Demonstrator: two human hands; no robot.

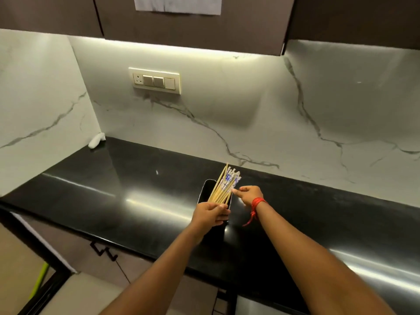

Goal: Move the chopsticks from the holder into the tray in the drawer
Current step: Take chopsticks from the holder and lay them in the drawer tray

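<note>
Chopsticks (223, 187) lean in black holder (205, 194) mid-desk (113, 178), left hand (210, 214) gripping holder, right hand (248, 194) pinching their patterned tops

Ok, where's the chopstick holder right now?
In the head view, the black holder stands on the black counter, centre frame, between the left hand and right hand.

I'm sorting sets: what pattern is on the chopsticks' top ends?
A blue-and-white print on the chopsticks, above plain wood-coloured shafts; the head view shows it.
</note>
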